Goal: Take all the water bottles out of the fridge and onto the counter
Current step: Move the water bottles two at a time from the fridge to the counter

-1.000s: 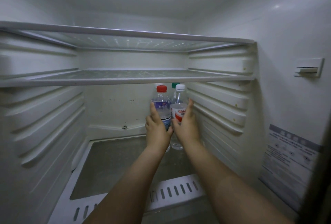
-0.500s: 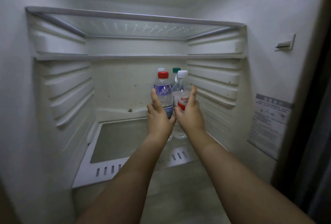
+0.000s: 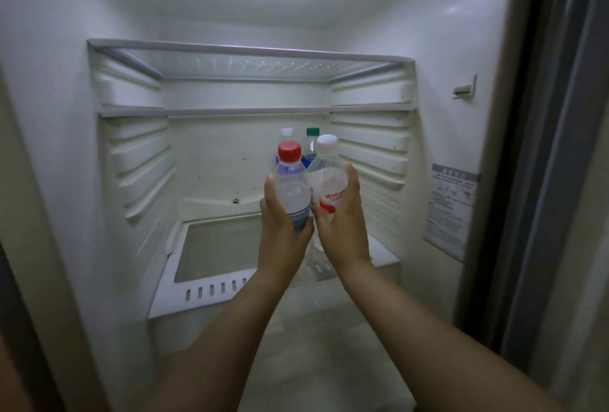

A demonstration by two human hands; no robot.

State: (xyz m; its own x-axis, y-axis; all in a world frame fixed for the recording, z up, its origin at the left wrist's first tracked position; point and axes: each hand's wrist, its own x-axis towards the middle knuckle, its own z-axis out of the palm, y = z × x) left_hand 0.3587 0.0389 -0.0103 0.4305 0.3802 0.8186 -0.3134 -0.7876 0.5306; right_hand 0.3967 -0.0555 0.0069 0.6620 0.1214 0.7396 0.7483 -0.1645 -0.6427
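My left hand [image 3: 283, 230] grips a clear bottle with a red cap [image 3: 291, 181], held upright and lifted off the shelf. Beside it, my right hand [image 3: 342, 223] grips a bottle with a white cap and a red-and-white label [image 3: 328, 177], tilted slightly left. The two bottles touch each other in front of the fridge's lower compartment. Behind them, at the back of the fridge, stand a bottle with a green cap [image 3: 312, 139] and another with a white cap [image 3: 286, 134], mostly hidden by the held ones.
The glass shelf floor [image 3: 214, 247] lies below my hands, with a slotted white front rim [image 3: 211, 289]. Two glass shelves [image 3: 250, 62] sit above. Ribbed side walls flank the compartment. The fridge's dark door seal [image 3: 534, 181] runs down the right.
Both hands have lifted their bottles up off the shelf and drawn them back toward me. The view has pulled away from the fridge, showing more of its frame.
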